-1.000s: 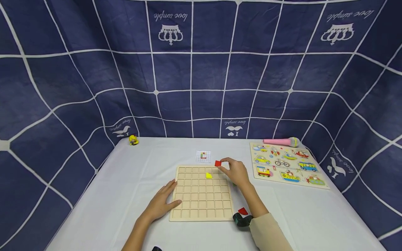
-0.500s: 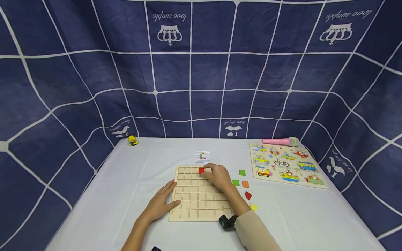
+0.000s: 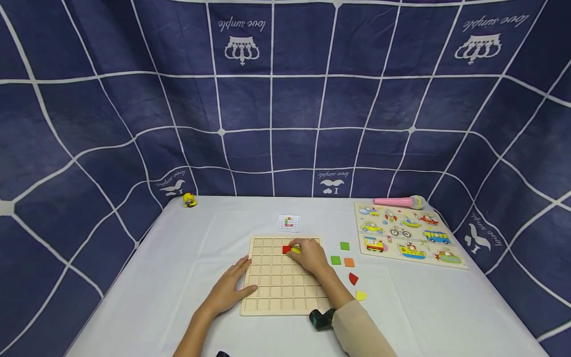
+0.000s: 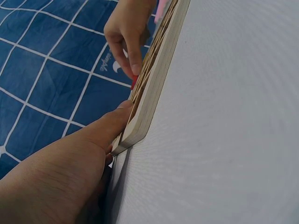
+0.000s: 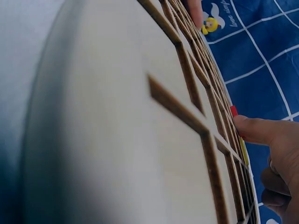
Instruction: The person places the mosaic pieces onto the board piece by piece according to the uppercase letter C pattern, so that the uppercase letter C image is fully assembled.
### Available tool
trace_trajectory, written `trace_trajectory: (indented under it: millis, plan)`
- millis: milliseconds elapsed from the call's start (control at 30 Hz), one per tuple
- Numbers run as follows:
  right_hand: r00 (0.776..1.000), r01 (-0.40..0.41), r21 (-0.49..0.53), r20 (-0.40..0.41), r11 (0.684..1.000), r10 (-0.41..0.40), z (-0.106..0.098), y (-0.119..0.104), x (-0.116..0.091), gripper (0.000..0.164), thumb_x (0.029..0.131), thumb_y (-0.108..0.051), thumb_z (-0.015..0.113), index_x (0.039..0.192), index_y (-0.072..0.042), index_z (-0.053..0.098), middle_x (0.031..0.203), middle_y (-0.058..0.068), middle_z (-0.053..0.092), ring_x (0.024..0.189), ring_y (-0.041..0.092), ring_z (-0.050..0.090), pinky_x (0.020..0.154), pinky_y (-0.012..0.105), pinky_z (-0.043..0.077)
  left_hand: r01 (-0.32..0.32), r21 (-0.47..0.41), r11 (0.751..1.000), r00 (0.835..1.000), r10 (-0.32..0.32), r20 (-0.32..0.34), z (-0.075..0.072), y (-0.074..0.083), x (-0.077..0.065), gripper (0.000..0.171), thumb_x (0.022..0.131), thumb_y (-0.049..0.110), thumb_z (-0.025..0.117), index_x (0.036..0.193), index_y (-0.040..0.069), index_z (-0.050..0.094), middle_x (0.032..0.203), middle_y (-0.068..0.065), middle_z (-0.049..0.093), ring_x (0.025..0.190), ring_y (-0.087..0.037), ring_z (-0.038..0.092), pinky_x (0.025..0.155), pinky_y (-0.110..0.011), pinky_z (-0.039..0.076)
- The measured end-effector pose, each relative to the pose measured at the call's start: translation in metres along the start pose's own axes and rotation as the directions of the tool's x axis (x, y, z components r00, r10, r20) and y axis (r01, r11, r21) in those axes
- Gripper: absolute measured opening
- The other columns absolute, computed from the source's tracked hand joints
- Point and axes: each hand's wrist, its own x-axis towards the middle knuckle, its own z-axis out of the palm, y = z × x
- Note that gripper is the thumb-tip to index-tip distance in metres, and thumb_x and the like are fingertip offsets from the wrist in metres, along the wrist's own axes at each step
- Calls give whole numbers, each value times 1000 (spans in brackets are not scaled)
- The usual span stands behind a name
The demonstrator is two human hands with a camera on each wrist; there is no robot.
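A wooden grid board [image 3: 282, 280] lies flat on the white table. My left hand [image 3: 226, 290] rests on its left edge, thumb over the rim and fingers extended along the side. My right hand [image 3: 311, 256] is over the board's upper part and pinches a red square tile [image 3: 286, 250] between thumb and fingers, close over the grid in the second row. Just right of it a yellow tile [image 3: 296, 250] with one rounded corner sits in a cell, partly hidden by the fingers. In the right wrist view, the red tile [image 5: 233, 111] stands slightly above the grid at the thumb tip.
Right of the board lie green squares [image 3: 345, 246], an orange square [image 3: 349, 262], a red rounded piece [image 3: 353, 278] and a yellow one [image 3: 361, 295]. A pattern card [image 3: 289, 223] is behind the board. A picture puzzle [image 3: 410, 235], pink microphone [image 3: 398, 202] and yellow figurine [image 3: 189, 200] stand farther back.
My right hand has carried the red tile left from beyond the board's top right edge to the top row, then down beside the yellow tile. My left hand has stayed put.
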Motion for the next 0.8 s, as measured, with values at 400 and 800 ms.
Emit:
trace_trajectory:
  millis: [400, 800]
  plan:
    - [999, -32, 105, -40, 994, 36, -25, 0, -4, 29, 80, -33, 71, 103, -16, 71, 45, -10, 32, 42, 6, 24, 37, 22, 24, 13, 14, 1000, 1000, -13, 5, 1, -2, 1, 82, 79, 53, 64, 143, 12, 34, 150, -8, 26, 134, -36, 24, 104, -57, 23]
    - [984, -93, 147, -138, 985, 113, -91, 42, -42, 25, 79, -29, 74, 102, -18, 71, 46, -5, 30, 41, 8, 24, 37, 22, 21, 28, 16, 999, 1000, -28, 8, 2, 0, 1, 83, 79, 52, 65, 144, 11, 34, 150, -8, 26, 135, -34, 23, 104, -56, 23]
